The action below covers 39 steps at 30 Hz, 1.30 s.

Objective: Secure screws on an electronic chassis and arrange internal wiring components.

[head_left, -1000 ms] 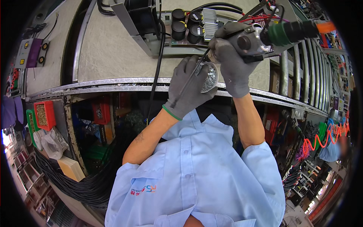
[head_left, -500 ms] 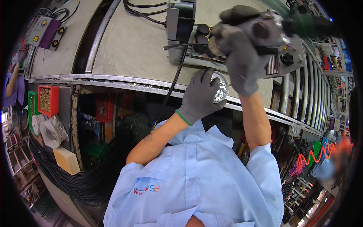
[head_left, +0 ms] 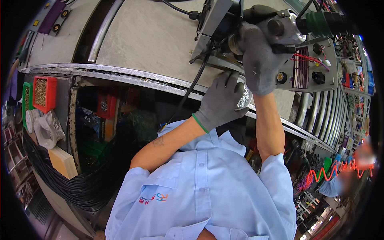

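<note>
My left hand [head_left: 225,97], in a grey glove with a green cuff, curls around a round dish [head_left: 250,97] of small shiny metal pieces at the bench's near edge. My right hand [head_left: 262,60], gloved in grey, is closed around a grey metal power tool [head_left: 282,28] with a dark green hose-like end. Its working end is hidden by the hand. Under and behind the tool stands a grey metal housing [head_left: 219,18] with black parts. Right of my right hand, a grey panel [head_left: 329,74] carries a vent, dark knobs and red wires.
A roller conveyor [head_left: 320,112] runs off to the right. Red bins [head_left: 45,94] of small parts and a coil of black cables [head_left: 72,192] are at the left. A black cable [head_left: 192,86] hangs over the metal bench rail [head_left: 132,77]. Another purple-and-grey unit [head_left: 47,18] sits far left.
The housing appears shifted right and tilted, and the panel with red wires shows more. Both hands sit a little farther right and lower in view, still with the dish and the tool.
</note>
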Each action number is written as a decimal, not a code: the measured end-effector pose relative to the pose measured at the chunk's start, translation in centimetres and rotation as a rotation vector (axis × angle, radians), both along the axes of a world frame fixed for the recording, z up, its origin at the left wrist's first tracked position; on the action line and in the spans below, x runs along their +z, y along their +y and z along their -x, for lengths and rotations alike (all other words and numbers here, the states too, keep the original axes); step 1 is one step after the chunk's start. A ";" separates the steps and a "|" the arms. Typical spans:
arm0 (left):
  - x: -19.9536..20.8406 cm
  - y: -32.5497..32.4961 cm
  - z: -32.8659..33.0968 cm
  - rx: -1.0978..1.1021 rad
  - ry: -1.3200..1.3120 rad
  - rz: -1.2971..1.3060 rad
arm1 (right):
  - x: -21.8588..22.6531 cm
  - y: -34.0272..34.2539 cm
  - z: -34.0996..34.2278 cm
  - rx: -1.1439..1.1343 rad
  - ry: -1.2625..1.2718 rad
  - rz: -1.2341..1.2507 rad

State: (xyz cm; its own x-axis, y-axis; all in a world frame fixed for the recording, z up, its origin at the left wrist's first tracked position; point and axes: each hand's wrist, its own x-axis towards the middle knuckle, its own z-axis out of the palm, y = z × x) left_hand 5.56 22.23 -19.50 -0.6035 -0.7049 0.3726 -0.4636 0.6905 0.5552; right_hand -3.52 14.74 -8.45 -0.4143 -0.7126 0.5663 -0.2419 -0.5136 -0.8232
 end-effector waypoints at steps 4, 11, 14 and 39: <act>-0.2 0.0 0.0 0.009 0.032 0.028 | 1.0 0.0 0.1 0.161 -0.279 -0.157; 0.5 -0.1 0.1 -0.032 -0.023 0.006 | 1.7 -1.5 -0.8 0.005 -0.115 -0.142; 0.8 0.0 0.2 0.011 -0.018 0.053 | 1.9 -0.9 0.1 -0.014 -0.059 -0.120; 1.1 0.0 0.3 0.000 -0.061 -0.002 | -3.3 6.5 5.7 -0.030 -0.108 -0.166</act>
State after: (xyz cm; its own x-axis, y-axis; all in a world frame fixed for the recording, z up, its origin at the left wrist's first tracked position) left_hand 5.26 22.20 -18.41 -0.6250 -0.7057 0.3337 -0.4965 0.6892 0.5277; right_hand -9.17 21.28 -11.74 -0.4890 -0.7785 0.3934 -0.1608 -0.3628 -0.9179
